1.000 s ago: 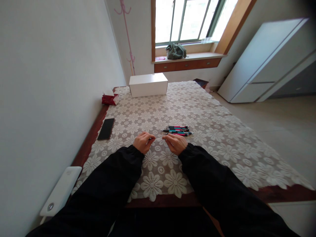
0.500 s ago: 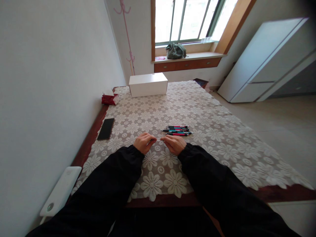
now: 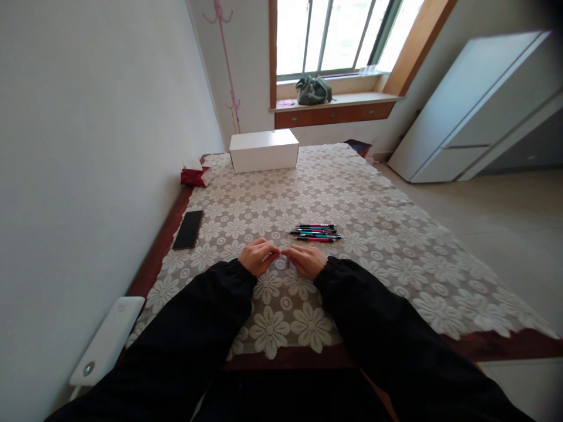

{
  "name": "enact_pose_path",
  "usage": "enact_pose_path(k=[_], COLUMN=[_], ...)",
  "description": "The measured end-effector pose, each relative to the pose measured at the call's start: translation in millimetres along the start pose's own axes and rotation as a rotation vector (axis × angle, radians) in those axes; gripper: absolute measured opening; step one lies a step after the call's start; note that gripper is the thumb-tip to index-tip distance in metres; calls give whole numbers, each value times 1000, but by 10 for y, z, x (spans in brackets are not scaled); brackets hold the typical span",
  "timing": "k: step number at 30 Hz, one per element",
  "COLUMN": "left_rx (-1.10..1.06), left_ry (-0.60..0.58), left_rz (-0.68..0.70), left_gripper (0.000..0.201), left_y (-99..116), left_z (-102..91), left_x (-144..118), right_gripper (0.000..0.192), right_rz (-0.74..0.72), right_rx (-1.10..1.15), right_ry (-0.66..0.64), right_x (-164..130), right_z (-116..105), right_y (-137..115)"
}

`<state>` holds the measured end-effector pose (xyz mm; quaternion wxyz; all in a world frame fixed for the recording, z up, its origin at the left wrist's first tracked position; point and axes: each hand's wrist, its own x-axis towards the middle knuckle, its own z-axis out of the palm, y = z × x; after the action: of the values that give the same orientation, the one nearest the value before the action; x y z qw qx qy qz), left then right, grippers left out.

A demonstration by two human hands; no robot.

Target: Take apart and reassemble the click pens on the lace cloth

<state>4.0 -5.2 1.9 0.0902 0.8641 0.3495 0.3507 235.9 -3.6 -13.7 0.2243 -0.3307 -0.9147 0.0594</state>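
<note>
My left hand (image 3: 258,257) is closed in a pinch, its fingertips almost meeting those of my right hand (image 3: 305,259), which pinches too. Between them they grip a thin, pale, stick-like piece (image 3: 280,252); the fingers hide nearly all of it, and its kind cannot be made out. Both hands are low over the lace tablecloth (image 3: 269,328). Just beyond my right hand lies a small bundle of slim pens (image 3: 315,232) with black, red and teal barrels, side by side and roughly parallel.
A black phone (image 3: 188,230) lies left of my hands, near the wall. Farther back are a red tissue pack (image 3: 196,176) and a long white box (image 3: 264,151). A white power strip (image 3: 108,340) is at the near left, by the table's dark edge.
My right hand has moved slightly left, closing the gap to my left hand. The pale piece that showed between the fingertips is now almost covered. The pens have not moved.
</note>
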Motion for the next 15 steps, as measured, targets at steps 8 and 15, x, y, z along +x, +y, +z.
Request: enact_pose_path(k=[8,15], left_rx=[-33,-44], left_ry=[-13,3], left_rz=[-16,-35], left_gripper=[20,16], left_y=[45,104], left_z=[-11,-29], left_x=[6,19], right_gripper=[33,31], right_rz=[-2,-29], right_rx=[-6,-12], right_ry=[-17,-3], right_x=[4,21], right_z=[22,2], right_y=[-17,-23])
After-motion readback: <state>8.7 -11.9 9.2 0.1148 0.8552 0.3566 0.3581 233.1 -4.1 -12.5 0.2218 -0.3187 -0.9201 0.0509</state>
